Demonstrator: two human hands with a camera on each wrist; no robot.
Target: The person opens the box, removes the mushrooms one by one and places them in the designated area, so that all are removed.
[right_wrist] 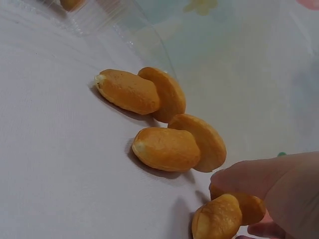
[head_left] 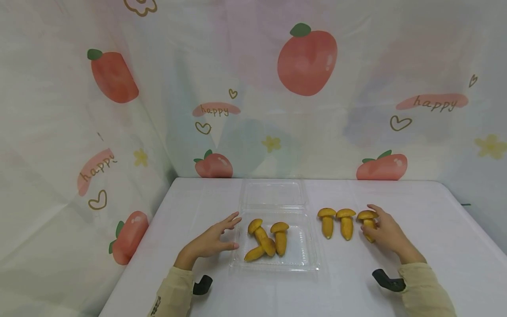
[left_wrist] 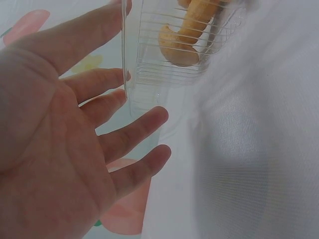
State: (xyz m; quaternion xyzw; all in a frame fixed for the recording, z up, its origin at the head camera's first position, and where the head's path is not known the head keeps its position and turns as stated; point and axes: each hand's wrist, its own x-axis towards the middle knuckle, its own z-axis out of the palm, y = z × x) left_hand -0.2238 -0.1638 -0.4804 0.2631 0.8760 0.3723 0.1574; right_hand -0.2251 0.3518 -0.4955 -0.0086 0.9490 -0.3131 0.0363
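A yellow-brown toy-like mushroom [head_left: 368, 222] at the right end of a row is in my right hand [head_left: 388, 231], thumb across its stem and fingers around the far side. In the right wrist view, a finger lies against the cap of that mushroom [right_wrist: 219, 216]. Two more mushrooms, one in the middle [head_left: 346, 224] and one at the left [head_left: 327, 223], lie beside it. My left hand [head_left: 211, 240] is spread, fingers apart, at the left edge of a clear plastic box [head_left: 299, 262]. Three mushrooms lie inside, two of them crossed.
The box's clear lid [head_left: 273, 193] is folded back toward the rear wall. A white cloth covers the table [head_left: 348, 290]. Printed curtains [head_left: 253, 66] stand behind and to the left. Black curved pieces [head_left: 203, 285] sit by both wrists.
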